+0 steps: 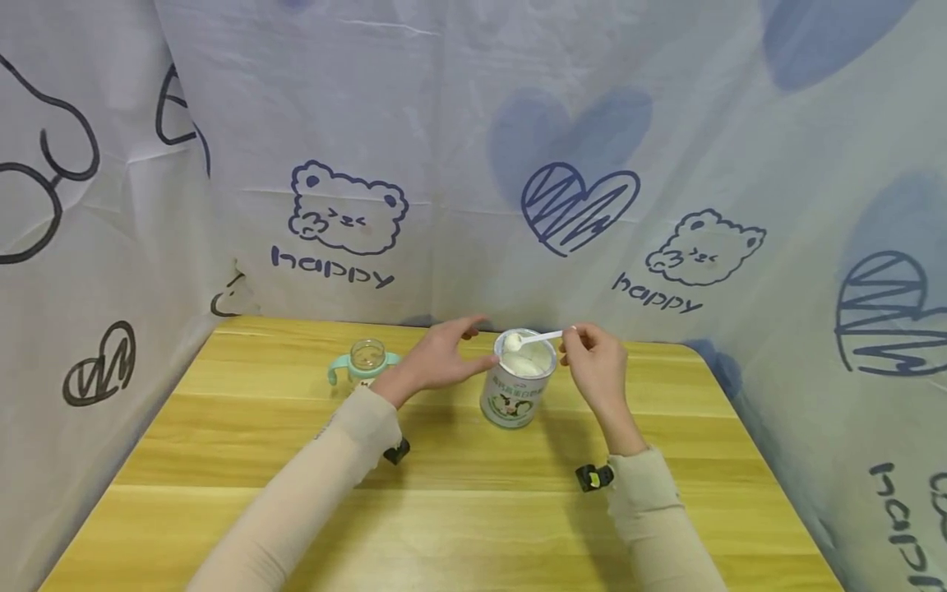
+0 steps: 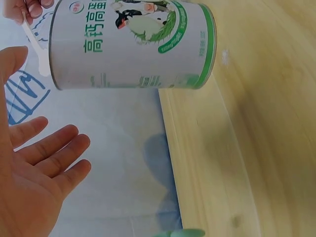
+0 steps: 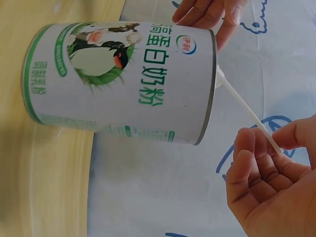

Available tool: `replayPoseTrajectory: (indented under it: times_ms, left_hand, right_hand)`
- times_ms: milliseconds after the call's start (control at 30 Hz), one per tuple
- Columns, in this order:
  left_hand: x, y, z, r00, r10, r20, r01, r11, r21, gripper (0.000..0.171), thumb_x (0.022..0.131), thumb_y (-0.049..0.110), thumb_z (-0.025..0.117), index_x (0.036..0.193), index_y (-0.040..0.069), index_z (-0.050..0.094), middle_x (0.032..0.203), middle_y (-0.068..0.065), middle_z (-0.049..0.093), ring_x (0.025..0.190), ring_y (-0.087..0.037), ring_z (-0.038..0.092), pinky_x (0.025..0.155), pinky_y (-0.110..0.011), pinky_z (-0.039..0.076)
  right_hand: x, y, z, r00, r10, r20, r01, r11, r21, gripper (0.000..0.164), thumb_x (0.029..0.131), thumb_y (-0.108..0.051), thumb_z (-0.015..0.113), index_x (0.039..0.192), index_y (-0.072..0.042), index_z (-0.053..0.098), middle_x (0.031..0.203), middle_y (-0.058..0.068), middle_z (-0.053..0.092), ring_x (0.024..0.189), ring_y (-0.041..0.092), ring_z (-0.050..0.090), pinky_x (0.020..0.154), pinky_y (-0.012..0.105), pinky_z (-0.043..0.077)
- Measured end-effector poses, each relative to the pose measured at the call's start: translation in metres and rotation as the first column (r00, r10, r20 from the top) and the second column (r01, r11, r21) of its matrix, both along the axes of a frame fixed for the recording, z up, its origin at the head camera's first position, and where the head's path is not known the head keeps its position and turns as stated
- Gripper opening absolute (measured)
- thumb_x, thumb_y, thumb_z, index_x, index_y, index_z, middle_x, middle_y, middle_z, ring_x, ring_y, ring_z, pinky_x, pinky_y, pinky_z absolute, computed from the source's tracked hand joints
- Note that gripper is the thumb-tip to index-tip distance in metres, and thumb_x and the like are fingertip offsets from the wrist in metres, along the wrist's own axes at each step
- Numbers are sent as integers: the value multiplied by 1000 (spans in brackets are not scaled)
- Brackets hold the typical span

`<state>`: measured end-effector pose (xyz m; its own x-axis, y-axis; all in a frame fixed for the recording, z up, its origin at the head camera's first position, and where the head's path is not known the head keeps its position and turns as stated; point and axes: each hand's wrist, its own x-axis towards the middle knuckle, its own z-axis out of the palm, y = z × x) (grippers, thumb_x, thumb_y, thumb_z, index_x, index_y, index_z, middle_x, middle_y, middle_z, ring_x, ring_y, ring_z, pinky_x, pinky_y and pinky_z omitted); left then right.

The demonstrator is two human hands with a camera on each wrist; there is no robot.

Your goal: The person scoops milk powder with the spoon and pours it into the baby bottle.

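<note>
Okay, from my end of the feed: in the head view the milk powder can [image 1: 510,395] stands upright at 5 o'clock on the wooden table [image 1: 473,510], no lid on its mouth, with white powder [image 1: 525,363] inside. My right hand [image 1: 598,366] sits at the can's 3 o'clock and pinches the handle of a white scoop [image 1: 543,336], whose bowl is over the opening and looks loaded. My left hand [image 1: 440,358] is at the can's 10 o'clock, fingers spread, gripping nothing; can't tell if the thumb touches the rim. A cup with green handles [image 1: 366,360] sits at 8 o'clock. Left wrist view: can near 12 o'clock, tipped sideways only because the camera is, and the left palm at 8 o'clock is plainly loose. Right wrist view: can between 10 and 11, pinch at 4 o'clock, thumb against fingers on the handle's end. So I'd call this the scooping step, and imo the next move calls for keeping that bowl level, with the left hand ready to steady the can.
</note>
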<state>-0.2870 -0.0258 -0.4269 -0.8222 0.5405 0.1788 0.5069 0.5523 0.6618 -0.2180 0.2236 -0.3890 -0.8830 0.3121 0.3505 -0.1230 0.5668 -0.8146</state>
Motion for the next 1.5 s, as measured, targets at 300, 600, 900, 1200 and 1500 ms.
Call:
replayPoseTrajectory:
  times_ms: [300,600,900,1200,1500]
  left_hand:
    - [-2,-18,1,1000,19,-19,-19,1000,-2,81,97,61,67,161,19,42,151,-18,58,139,-35,56,113,-59,50]
    - [1,-42,2,997,67,-35,-67,998,-15,80,97,59,68,160,17,44,154,-17,56,140,-35,56,116,-58,48]
    - [2,-71,3,994,109,-25,-110,994,-22,83,95,63,68,161,19,42,155,-17,56,142,-37,54,116,-62,46]
    - [3,-101,-2,989,145,-20,-145,989,-13,80,96,59,69,161,22,42,155,-19,54,119,-36,68,106,-59,55]
    - [4,-127,-10,985,174,-14,-174,985,-17,88,95,65,67,163,16,39,154,-21,56,139,-39,56,109,-60,53]
  right_hand:
    - [-6,-12,7,1000,29,10,-29,999,-40,24,99,-17,58,96,-2,77,84,14,74,64,15,67,56,21,50]
    - [-11,-29,7,998,66,5,-66,996,-57,24,99,-16,58,93,-2,77,80,10,74,64,18,68,48,22,43]
    - [-15,-46,8,995,97,36,-94,993,-78,26,100,-20,59,101,-1,77,87,15,76,63,13,66,54,22,46]
    - [-22,-68,7,987,153,40,-148,984,-98,23,99,-19,59,96,-4,77,83,15,75,67,23,70,59,22,51]
    - [-29,-86,3,979,194,56,-188,977,-96,24,100,-21,59,97,-5,77,84,13,74,71,29,71,60,24,54]
